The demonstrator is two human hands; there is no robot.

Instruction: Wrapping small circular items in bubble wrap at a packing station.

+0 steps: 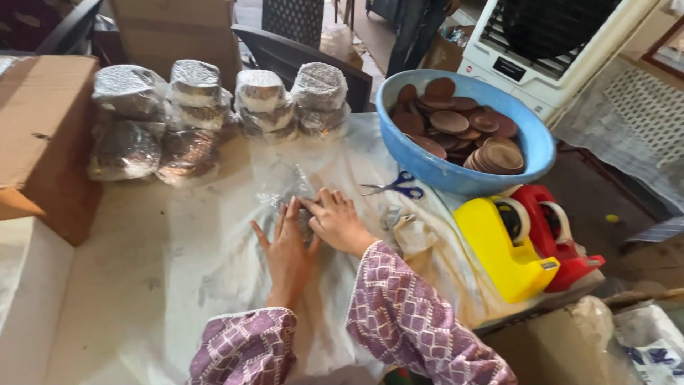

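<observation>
My left hand (pixel 285 249) and my right hand (pixel 338 222) press together around a small stack wrapped in clear plastic (pixel 304 217) on the white cloth-covered table (pixel 178 271). The stack is mostly hidden between my palms. A loose sheet of clear plastic (pixel 285 178) lies just beyond my fingers. Both sleeves are purple with a white pattern.
Several plastic-wrapped stacks (pixel 214 114) stand at the table's far edge. A blue basin (pixel 463 175) holds several brown clay discs. Blue-handled scissors (pixel 399 187) lie beside it. Yellow (pixel 506 253) and red (pixel 563 235) tape dispensers sit at right. A cardboard box (pixel 43 135) is at left.
</observation>
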